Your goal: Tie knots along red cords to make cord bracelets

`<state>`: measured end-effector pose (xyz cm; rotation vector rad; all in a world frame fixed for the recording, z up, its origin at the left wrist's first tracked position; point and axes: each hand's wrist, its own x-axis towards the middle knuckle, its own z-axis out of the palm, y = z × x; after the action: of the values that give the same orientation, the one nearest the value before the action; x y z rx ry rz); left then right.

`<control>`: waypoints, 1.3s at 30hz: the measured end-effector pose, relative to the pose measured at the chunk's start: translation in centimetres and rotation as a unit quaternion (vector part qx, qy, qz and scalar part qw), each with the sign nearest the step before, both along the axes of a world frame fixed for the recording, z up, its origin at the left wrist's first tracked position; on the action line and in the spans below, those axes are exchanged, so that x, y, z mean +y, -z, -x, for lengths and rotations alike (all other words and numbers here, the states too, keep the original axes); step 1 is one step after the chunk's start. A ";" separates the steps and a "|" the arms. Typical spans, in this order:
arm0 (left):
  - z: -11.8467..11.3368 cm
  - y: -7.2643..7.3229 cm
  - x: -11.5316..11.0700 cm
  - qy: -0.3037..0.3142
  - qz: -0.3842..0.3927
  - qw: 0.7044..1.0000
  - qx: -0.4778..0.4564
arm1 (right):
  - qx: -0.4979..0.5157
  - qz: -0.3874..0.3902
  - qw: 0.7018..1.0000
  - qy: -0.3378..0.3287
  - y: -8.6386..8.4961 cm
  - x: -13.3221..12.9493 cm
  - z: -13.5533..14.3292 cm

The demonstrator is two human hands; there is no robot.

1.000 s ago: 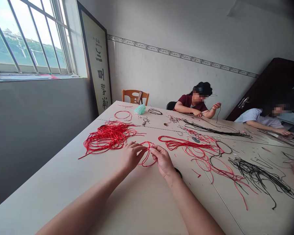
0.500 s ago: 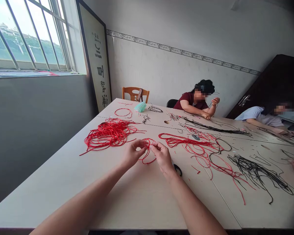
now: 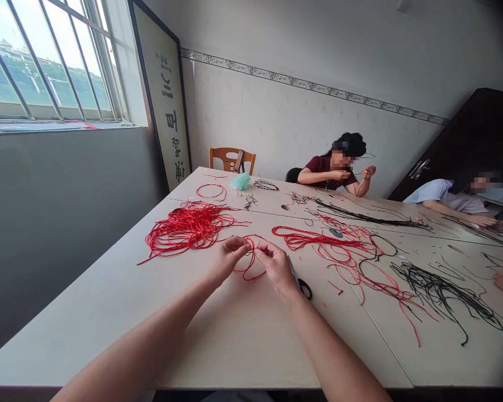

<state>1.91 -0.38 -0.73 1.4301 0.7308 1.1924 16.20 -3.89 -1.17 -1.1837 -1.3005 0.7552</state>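
Note:
A thin red cord (image 3: 248, 274) hangs in loops between my hands, just above the table. My left hand (image 3: 231, 254) pinches it between thumb and fingertips. Close beside it, my right hand (image 3: 275, 261) is also closed on the cord, its fingertips almost meeting the left ones. The exact spot where the fingers grip is too small to make out. Partly hidden behind my right wrist lie scissors (image 3: 304, 288) with black handles. To the left of my hands is a heap of red cords (image 3: 188, 226); to the right, a long red cord bundle (image 3: 310, 239).
Black cords (image 3: 438, 290) lie in a tangle at the right, and more black strands (image 3: 369, 218) stretch across the back. A green plastic bag (image 3: 240, 181) rests near the far edge. One person (image 3: 333, 167) sits opposite, another (image 3: 442, 198) at the far right. A wooden chair (image 3: 224, 159) stands behind.
My fingertips have shifted slightly on the red cord, and more of the scissors shows beside my right wrist. The person opposite has raised a hand from the table toward the other hand.

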 end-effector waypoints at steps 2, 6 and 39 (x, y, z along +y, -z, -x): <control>0.2 -0.2 0.1 -0.035 0.025 0.999 -0.021 | 0.031 0.015 0.999 0.004 0.1 0.2 -0.1; 0.1 0.1 0.1 -0.023 0.127 0.987 -0.096 | 0.092 0.036 0.995 -0.001 0.2 0.3 -0.2; -1.3 0.9 -0.7 0.029 0.168 0.979 -0.108 | 0.000 0.011 0.999 0.035 0.0 -0.1 0.2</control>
<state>3.25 -1.10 -1.64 1.0181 0.6965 1.0983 16.03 -3.96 -1.20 -1.2404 -1.2462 0.7196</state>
